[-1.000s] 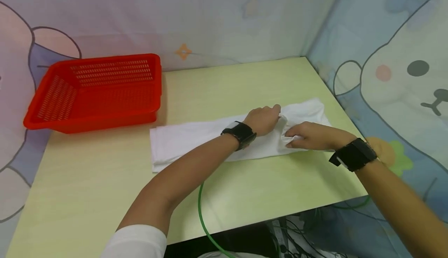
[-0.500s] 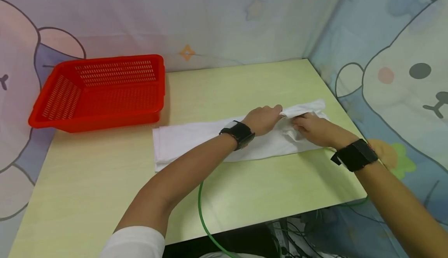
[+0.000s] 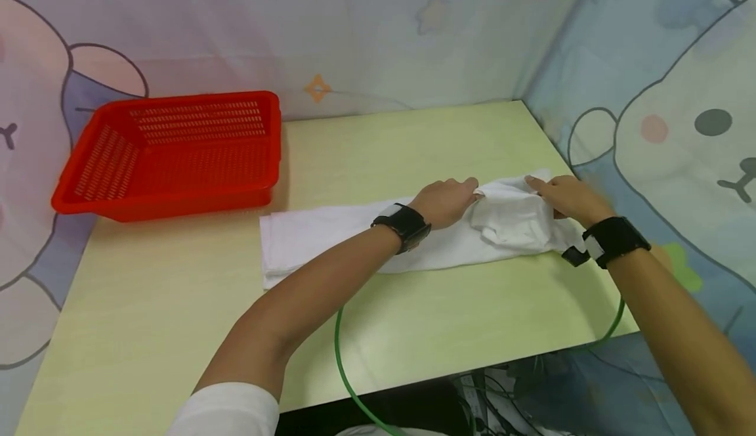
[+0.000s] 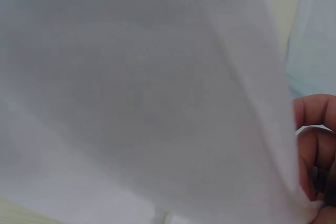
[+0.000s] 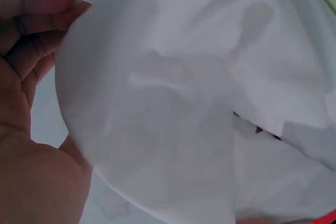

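A long folded white cloth lies across the table, its right part bunched up and lifted in loose folds. At its far edge my left hand pinches the fabric. In the left wrist view, curled fingers hold a gathered bit of the cloth, which fills most of that view. My right hand grips the raised right end. The right wrist view shows its fingers at the edge of the cloth, with the thumb tip hidden behind the fabric.
A red plastic basket stands at the back left of the pale table. A green cable runs over the front edge. Printed curtains border the back and right sides.
My right hand has moved right and away from me, opening out the bunched fabric toward the cloth's right end. My left hand has stayed in about the same place.
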A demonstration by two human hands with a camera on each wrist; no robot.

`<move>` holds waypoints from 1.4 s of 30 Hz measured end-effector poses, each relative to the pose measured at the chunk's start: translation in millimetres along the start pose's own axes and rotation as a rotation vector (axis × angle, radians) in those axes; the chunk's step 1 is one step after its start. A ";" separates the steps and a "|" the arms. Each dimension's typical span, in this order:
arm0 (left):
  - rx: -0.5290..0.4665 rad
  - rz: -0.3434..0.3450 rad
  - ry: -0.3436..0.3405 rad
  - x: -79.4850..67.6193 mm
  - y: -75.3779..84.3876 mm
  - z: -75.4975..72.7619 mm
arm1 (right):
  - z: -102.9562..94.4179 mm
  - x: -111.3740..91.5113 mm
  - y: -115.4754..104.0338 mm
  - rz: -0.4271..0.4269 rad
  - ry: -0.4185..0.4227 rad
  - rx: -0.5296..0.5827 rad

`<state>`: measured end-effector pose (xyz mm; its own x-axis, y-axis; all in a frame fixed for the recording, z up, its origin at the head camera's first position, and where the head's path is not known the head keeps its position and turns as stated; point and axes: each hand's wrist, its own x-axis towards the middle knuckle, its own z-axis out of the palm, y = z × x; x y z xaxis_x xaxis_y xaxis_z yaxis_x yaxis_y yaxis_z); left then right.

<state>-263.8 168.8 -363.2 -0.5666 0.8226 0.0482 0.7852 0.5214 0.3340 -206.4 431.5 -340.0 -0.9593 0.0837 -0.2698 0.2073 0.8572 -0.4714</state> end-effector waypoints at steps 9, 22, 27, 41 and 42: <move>0.004 0.019 -0.041 -3.4 -3.4 -0.4 | -12.5 -1.0 -2.8 -0.050 0.075 0.945; -0.006 0.092 -0.243 -9.4 -6.9 13.7 | -28.7 -30.4 26.9 -0.132 -0.190 0.329; -0.012 0.081 -0.242 -11.3 -4.9 16.6 | -8.2 -33.4 30.9 -0.239 -0.228 -0.095; -0.044 0.072 -0.192 -15.2 -8.5 11.0 | 6.2 -15.2 17.9 -0.765 0.430 -0.555; -0.044 0.072 -0.196 -16.2 -9.0 10.6 | 5.3 -15.9 18.4 -0.754 0.396 -0.574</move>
<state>-259.0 153.2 -376.9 -0.4464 0.8881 -0.1095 0.8080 0.4527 0.3772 -186.4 443.2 -348.9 -0.8180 -0.5048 0.2757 -0.4987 0.8613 0.0971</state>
